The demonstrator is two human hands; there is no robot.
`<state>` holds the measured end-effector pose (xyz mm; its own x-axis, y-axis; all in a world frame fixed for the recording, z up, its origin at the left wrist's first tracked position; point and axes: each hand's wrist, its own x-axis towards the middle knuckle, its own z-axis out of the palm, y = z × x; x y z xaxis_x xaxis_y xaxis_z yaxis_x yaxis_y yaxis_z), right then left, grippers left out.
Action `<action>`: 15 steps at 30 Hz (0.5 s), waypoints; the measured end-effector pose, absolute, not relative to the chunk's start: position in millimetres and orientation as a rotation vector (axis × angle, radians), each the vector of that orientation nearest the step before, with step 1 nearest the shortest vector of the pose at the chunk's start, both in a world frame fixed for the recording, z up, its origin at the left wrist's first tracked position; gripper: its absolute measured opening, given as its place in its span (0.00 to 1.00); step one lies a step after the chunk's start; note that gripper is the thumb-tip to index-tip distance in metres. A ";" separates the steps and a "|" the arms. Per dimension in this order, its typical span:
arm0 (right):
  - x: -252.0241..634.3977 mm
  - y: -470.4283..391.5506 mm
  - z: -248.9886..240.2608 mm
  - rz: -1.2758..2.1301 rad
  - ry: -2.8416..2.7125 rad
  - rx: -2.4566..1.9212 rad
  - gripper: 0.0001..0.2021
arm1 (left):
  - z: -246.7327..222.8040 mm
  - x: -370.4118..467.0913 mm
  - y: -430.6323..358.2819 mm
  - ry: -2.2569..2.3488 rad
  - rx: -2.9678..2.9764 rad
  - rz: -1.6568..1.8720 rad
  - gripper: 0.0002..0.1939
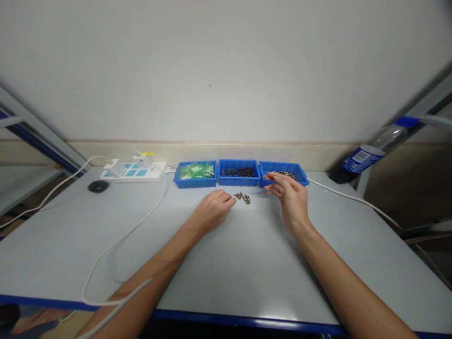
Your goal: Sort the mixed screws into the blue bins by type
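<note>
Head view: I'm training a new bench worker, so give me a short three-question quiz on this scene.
1. How many blue bins stand in the row by the wall?
2. True or false: the left hand rests on the table beside the small parts.
3. Which bin is the right hand at? A) left bin B) middle C) right bin

Key: 1. three; 2. true; 3. C
</note>
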<state>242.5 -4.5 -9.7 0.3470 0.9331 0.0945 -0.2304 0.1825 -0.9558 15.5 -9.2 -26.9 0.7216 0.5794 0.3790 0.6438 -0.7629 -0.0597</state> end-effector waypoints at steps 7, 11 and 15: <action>238.9 -9.9 -11.4 1.059 -1.019 -1.056 0.09 | -27.7 20.2 -9.7 -1.032 -2.773 -0.740 0.09; 235.5 -14.1 -10.2 1.033 -1.256 -1.068 0.11 | -28.5 28.2 -14.3 -1.211 -2.886 -1.262 0.03; 232.3 -17.5 -10.5 1.061 -1.389 -1.070 0.12 | -22.8 34.7 -17.3 -1.600 -2.909 -1.843 0.04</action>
